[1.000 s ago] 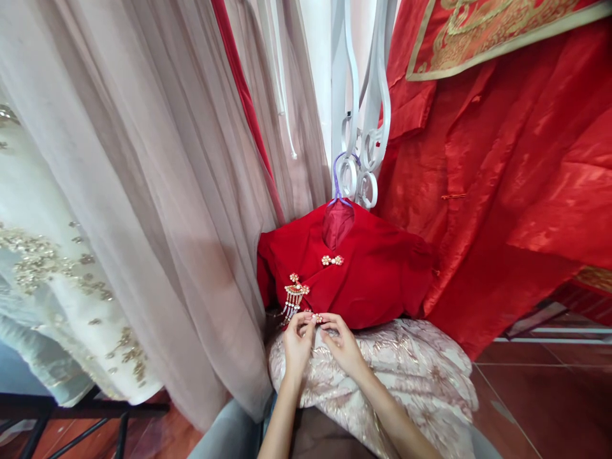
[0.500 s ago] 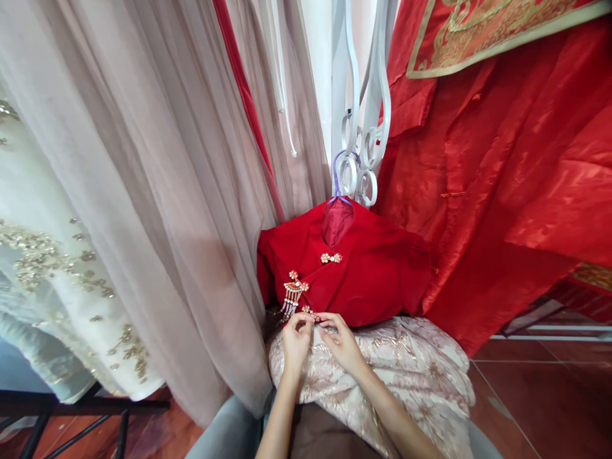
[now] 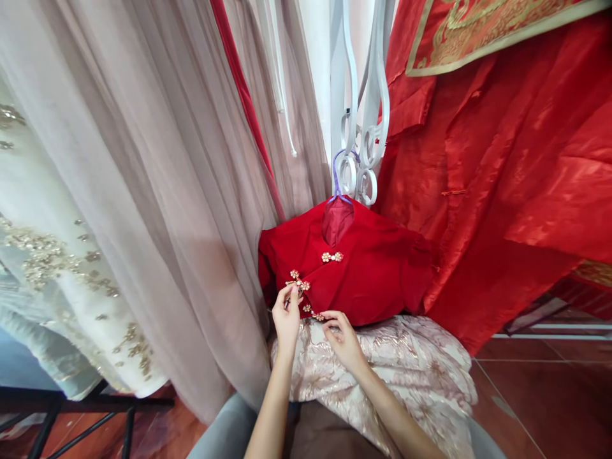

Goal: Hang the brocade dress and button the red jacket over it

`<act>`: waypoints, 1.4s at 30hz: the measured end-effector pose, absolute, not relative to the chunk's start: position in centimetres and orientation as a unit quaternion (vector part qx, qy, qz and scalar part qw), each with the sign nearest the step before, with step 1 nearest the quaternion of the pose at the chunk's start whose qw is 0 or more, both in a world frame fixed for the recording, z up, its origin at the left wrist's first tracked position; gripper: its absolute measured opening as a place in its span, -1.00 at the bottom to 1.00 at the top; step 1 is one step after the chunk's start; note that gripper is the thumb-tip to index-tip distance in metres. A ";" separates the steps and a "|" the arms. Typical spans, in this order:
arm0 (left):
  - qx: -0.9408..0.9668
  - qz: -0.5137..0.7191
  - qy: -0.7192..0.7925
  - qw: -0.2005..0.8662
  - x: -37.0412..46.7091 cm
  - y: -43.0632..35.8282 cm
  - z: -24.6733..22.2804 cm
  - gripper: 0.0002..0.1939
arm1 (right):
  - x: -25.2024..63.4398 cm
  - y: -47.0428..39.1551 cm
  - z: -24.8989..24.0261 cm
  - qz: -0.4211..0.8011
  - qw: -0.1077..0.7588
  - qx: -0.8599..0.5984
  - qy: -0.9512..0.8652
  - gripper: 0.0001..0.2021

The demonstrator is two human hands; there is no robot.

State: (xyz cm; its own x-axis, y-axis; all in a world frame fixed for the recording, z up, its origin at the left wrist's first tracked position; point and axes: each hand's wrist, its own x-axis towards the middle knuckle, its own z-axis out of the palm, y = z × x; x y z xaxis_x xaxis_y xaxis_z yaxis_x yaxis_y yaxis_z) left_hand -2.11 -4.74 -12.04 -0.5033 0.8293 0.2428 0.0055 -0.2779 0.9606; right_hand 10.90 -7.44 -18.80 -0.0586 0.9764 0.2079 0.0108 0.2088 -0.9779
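The left hand (image 3: pixel 287 322) has its thumb and forefinger together over a beaded ornament (image 3: pixel 299 284) on the front of the red jacket (image 3: pixel 366 284); whether they grip it, I cannot tell. The right hand (image 3: pixel 345 344) is loosely curled, its fingertips at the right end of the lower flower clasp (image 3: pixel 310 311), and a firm hold cannot be made out. Above them, the upper flower clasp (image 3: pixel 332 257) is fastened across the front below the neckline.

The jacket is on a purple hanger (image 3: pixel 336 173), against white scrolled metalwork (image 3: pixel 367 159). Its lower edge meets a pale pink brocade (image 3: pixel 421 363), shot with gold thread and bunched in folds over the lap, beside a brown cloth (image 3: pixel 321 433). A grey-blue trouser leg (image 3: pixel 222 430) shows at the left.

To the left hang long, sheer, dusty-pink drapes (image 3: pixel 143 178), and past them a white gown (image 3: pixel 52 191) with gold beading above black metal legs (image 3: pixel 128 433). To the right hangs red satin clothing (image 3: pixel 497 159) under a gold-patterned panel (image 3: pixel 502 32). The floor (image 3: pixel 511 389) is reddish-brown tile with pale joints.
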 end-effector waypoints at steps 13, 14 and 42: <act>0.256 0.687 0.438 0.520 -1.5 -3.4 -10.4 -0.71 | 10.9 -7.5 -18.7 0.457 0.529 -0.440 -0.563 -0.75; 0.249 0.685 0.440 0.525 -1.5 -3.3 -10.2 -0.71 | 10.9 -7.5 -18.7 0.458 0.529 -0.440 -0.563 -0.75; 0.845 0.340 0.406 -0.079 -0.4 -0.5 -1.2 -0.88 | 10.9 -7.2 -19.3 0.468 0.531 -0.437 -0.555 -0.78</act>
State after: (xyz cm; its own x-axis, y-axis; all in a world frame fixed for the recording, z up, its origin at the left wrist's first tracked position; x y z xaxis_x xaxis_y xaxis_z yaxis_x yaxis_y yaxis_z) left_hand -0.37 -0.55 -1.21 0.4396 0.6320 0.6382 0.7394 -0.6580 0.1424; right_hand 10.89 -7.23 -19.27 -0.0544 0.9821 0.1801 -0.0117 0.1797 -0.9837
